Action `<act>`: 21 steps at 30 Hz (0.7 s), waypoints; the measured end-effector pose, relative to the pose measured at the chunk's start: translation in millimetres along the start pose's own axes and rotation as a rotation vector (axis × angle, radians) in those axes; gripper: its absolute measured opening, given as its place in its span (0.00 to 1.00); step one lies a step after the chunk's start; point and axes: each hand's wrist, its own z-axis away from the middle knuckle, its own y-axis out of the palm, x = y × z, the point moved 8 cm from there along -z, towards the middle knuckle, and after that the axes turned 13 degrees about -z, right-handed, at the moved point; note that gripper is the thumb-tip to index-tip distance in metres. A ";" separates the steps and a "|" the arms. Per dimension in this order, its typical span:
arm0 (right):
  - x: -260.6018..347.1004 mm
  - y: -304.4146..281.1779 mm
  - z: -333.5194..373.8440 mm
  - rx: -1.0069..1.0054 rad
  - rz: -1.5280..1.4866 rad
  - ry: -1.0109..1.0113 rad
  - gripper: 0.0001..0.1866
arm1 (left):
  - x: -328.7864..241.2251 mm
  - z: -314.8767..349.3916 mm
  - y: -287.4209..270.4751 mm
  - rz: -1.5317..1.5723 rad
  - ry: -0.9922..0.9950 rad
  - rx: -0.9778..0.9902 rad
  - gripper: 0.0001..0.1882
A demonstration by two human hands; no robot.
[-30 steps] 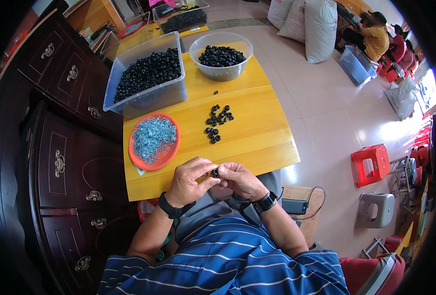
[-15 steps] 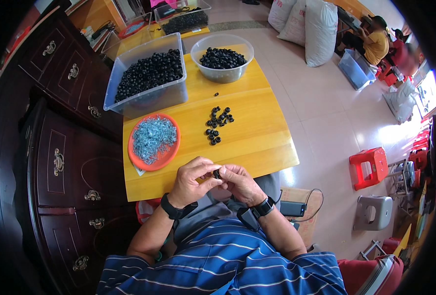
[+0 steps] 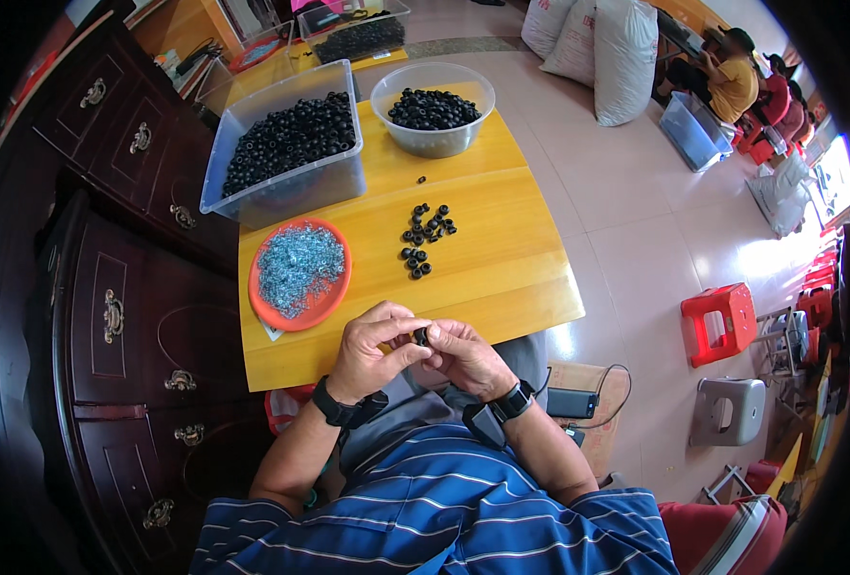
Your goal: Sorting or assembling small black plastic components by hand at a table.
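Note:
A small black ring-shaped part (image 3: 421, 336) is pinched between the fingertips of both hands, just over the table's front edge. My left hand (image 3: 377, 347) grips it from one side, thumb and forefinger closed. On the other side my right hand (image 3: 468, 356) closes on it with thumb and fingers; its far face is hidden. Beyond the hands, several loose black ring parts (image 3: 415, 257) lie scattered on the yellow table (image 3: 502, 220). An orange plate (image 3: 327, 305) at the left carries a heap of small shiny bluish pieces (image 3: 296, 264).
A clear bin (image 3: 291, 196) and a round clear bowl (image 3: 435, 144), both filled with black parts, stand at the table's back. Dark wooden cabinets (image 3: 109, 316) line the left. A red stool (image 3: 719, 324) and a grey stool (image 3: 727, 412) stand on the right; people sit farther off.
Both hands stay in nearly the same place, still gripping the black ring part. The view has shifted very slightly.

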 end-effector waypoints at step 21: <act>2.0 -3.7 4.0 -0.087 0.048 -0.082 0.10 | 2.2 1.7 -0.7 0.066 0.016 -0.062 0.13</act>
